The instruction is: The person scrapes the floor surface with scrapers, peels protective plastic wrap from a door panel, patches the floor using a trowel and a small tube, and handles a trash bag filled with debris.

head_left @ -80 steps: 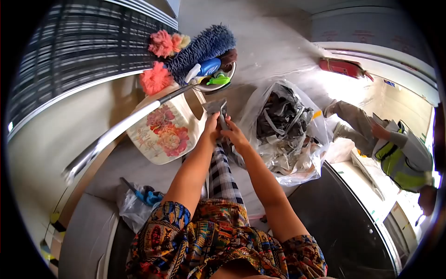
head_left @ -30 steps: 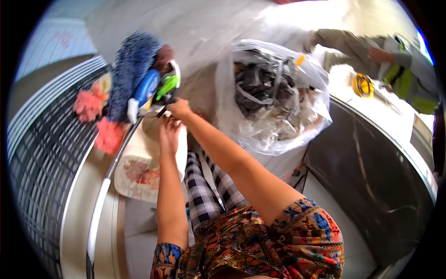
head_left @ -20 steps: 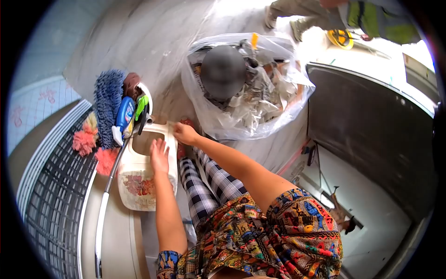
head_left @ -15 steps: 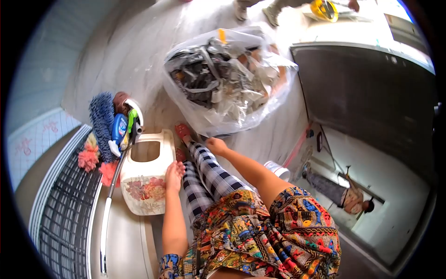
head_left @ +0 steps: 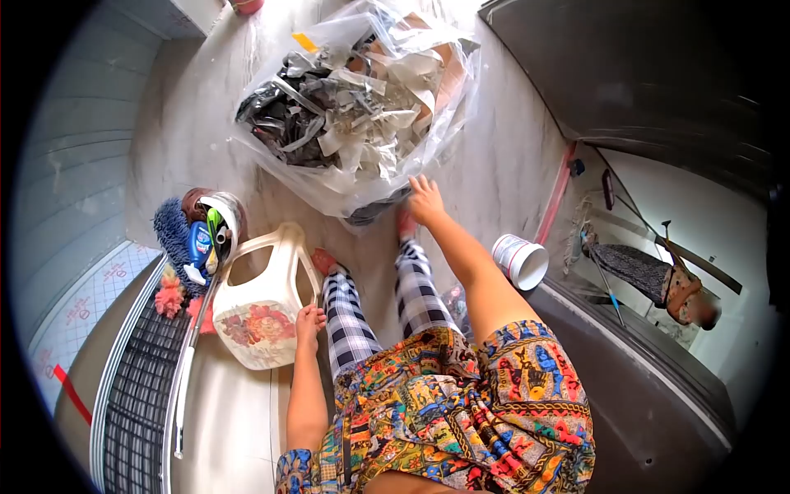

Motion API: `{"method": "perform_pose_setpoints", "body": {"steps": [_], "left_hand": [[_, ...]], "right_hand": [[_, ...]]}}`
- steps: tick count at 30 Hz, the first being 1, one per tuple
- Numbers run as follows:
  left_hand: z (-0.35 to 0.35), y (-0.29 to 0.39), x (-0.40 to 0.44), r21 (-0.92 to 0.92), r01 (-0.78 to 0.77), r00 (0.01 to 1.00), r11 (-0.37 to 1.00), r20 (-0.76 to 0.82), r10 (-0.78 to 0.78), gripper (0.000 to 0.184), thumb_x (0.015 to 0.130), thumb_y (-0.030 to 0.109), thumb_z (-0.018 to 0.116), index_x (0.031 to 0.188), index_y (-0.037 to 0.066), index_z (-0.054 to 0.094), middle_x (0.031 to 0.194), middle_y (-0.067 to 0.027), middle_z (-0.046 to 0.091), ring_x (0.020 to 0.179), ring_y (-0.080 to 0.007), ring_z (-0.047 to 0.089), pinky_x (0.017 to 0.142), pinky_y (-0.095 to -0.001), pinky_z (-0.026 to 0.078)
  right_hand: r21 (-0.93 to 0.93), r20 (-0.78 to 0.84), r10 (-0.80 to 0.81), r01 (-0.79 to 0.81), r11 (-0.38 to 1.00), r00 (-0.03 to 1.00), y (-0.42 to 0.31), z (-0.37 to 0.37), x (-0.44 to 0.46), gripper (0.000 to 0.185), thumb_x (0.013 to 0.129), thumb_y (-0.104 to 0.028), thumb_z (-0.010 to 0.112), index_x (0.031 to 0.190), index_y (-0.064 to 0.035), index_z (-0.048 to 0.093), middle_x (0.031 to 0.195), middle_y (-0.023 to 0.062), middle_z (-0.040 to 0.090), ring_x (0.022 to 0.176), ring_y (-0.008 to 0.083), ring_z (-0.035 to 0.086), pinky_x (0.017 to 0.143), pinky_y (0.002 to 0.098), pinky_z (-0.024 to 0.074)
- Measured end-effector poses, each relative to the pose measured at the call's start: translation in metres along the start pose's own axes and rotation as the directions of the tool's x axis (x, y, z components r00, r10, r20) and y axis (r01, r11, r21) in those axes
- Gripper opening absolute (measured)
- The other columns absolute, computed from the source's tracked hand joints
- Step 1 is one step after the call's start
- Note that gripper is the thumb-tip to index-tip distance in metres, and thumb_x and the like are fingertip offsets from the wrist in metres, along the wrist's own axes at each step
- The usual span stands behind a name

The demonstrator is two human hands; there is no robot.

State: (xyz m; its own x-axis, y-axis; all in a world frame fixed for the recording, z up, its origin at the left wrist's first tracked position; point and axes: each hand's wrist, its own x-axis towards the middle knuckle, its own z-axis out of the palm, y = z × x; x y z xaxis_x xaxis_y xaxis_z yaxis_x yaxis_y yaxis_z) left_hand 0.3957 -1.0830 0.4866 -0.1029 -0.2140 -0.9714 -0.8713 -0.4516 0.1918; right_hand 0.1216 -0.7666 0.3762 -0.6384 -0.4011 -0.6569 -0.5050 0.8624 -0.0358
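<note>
My right hand [head_left: 425,200] reaches forward with its fingers apart, right at the near edge of a large clear plastic bag [head_left: 288,185]. Whether the fingertips touch the bag I cannot tell. Crumpled paper, torn wrapping and dark plastic scraps [head_left: 362,115] fill the bag, which stands open on the floor. Lower down, my left hand [head_left: 310,321] is beside the cream plastic stool [head_left: 276,272] with a flower print, its fingers loosely bent and nothing visible in them.
Left of the stool, a bucket [head_left: 234,216] holds a blue spray bottle [head_left: 198,245] and a fluffy blue duster [head_left: 171,235]. A long pole [head_left: 186,387] leans by a black rack [head_left: 144,387]. A white tub [head_left: 520,262] lies at right; beyond it a person [head_left: 650,276] appears with a stick.
My right hand has moved forward and opened out toward the bag. My feet have spread apart. The view has shifted, bringing the white tub fully into sight.
</note>
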Motion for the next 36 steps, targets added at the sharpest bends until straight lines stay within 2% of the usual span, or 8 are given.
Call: {"method": "perform_pose_setpoints", "body": {"steps": [5, 6, 9, 12, 19, 29, 32, 36], "left_hand": [[0.052, -0.015, 0.002, -0.035, -0.017, 0.998, 0.999, -0.061, 0.015, 0.021, 0.088, 0.016, 0.047, 0.105, 0.005, 0.048, 0.085, -0.0056, 0.058, 0.066, -0.0103, 0.055, 0.055, -0.0209, 0.046], [0.063, -0.018, -0.001, -0.024, -0.012, 0.996, 1.000, -0.083, 0.010, 0.021, 0.088, 0.016, 0.047, 0.105, 0.005, 0.048, 0.085, -0.0058, 0.058, 0.066, -0.0103, 0.055, 0.055, -0.0209, 0.046], [0.104, -0.012, -0.004, -0.044, -0.002, 0.997, 0.999, -0.072, -0.002, 0.021, 0.087, 0.016, 0.048, 0.105, 0.005, 0.048, 0.085, -0.0060, 0.058, 0.064, -0.0104, 0.054, 0.054, -0.0213, 0.046], [0.152, -0.001, 0.021, -0.063, 0.016, 0.999, 0.998, -0.031, -0.018, 0.025, 0.086, 0.022, 0.052, 0.105, 0.006, 0.048, 0.088, -0.0061, 0.058, 0.068, -0.0127, 0.056, 0.057, -0.0247, 0.047], [0.257, 0.097, 0.053, -0.383, -0.032, 0.994, 0.923, -0.109, -0.011, 0.102, 0.066, 0.055, 0.067, 0.135, 0.004, 0.011, 0.136, -0.0200, 0.015, 0.122, -0.0372, 0.025, 0.092, -0.0505, 0.035], [0.279, 0.194, 0.023, -0.247, -0.138, 0.970, 0.959, -0.230, 0.081, 0.121, 0.054, 0.028, 0.083, 0.135, 0.007, -0.005, 0.130, -0.0185, 0.028, 0.109, -0.0352, 0.043, 0.066, -0.0419, 0.052], [0.289, 0.183, 0.038, 0.192, -0.195, 0.935, 0.962, -0.259, 0.241, 0.125, 0.049, 0.025, 0.084, 0.135, 0.006, -0.005, 0.130, -0.0221, 0.028, 0.109, -0.0334, 0.044, 0.070, -0.0402, 0.053], [0.258, 0.154, 0.076, 0.660, -0.046, 0.870, 0.750, -0.342, 0.355, 0.059, 0.069, 0.012, 0.063, 0.120, 0.001, 0.036, 0.104, -0.0167, 0.056, 0.092, -0.0281, 0.057, 0.061, -0.0326, 0.051]], "right_hand": [[-0.246, 0.075, -0.228, 0.239, 0.939, 0.971, 0.019, -0.003, 0.054, 0.028, 0.079, -0.023, 0.045, 0.096, -0.0121, 0.065, 0.131, 0.0084, 0.040, 0.128, 0.0295, 0.021, 0.102, 0.0550, 0.0092], [-0.261, 0.052, -0.239, 0.244, 0.934, 0.970, 0.026, 0.003, 0.055, 0.027, 0.080, -0.022, 0.044, 0.092, -0.0106, 0.065, 0.110, 0.0103, 0.056, 0.119, 0.0285, 0.038, 0.102, 0.0563, 0.0085], [0.037, 0.132, -0.291, 0.289, 0.957, 0.948, 0.048, 0.003, 0.041, 0.023, 0.080, -0.020, 0.043, 0.084, -0.0096, 0.064, 0.087, 0.0083, 0.061, 0.097, 0.0253, 0.054, 0.101, 0.0555, 0.0132], [0.224, -0.110, -0.395, 0.410, 0.884, 0.912, 0.068, -0.002, 0.015, 0.018, 0.076, -0.014, 0.048, 0.089, -0.0068, 0.057, 0.080, 0.0104, 0.060, 0.079, 0.0249, 0.059, 0.080, 0.0422, 0.0404], [0.453, -0.350, -0.495, 0.606, 0.654, 0.795, 0.107, -0.064, -0.053, 0.024, 0.066, -0.003, 0.054, 0.089, -0.0039, 0.054, 0.076, 0.0113, 0.057, 0.075, 0.0292, 0.056, 0.065, 0.0378, 0.0440], [0.427, -0.417, -0.633, 0.756, 0.496, 0.652, 0.105, -0.119, -0.094, 0.010, 0.065, -0.006, 0.051, 0.074, -0.0084, 0.055, 0.074, 0.0065, 0.055, 0.076, 0.0261, 0.053, 0.067, 0.0359, 0.0428], [0.428, -0.390, -0.658, 0.759, 0.490, 0.644, 0.102, -0.123, -0.095, 0.011, 0.066, -0.005, 0.050, 0.075, -0.0079, 0.055, 0.074, 0.0066, 0.055, 0.076, 0.0265, 0.053, 0.068, 0.0362, 0.0426], [0.386, -0.292, -0.685, 0.737, 0.554, 0.668, 0.106, -0.131, -0.087, 0.011, 0.068, -0.006, 0.052, 0.079, -0.0073, 0.054, 0.079, 0.0085, 0.055, 0.077, 0.0283, 0.054, 0.069, 0.0369, 0.0431]]}}
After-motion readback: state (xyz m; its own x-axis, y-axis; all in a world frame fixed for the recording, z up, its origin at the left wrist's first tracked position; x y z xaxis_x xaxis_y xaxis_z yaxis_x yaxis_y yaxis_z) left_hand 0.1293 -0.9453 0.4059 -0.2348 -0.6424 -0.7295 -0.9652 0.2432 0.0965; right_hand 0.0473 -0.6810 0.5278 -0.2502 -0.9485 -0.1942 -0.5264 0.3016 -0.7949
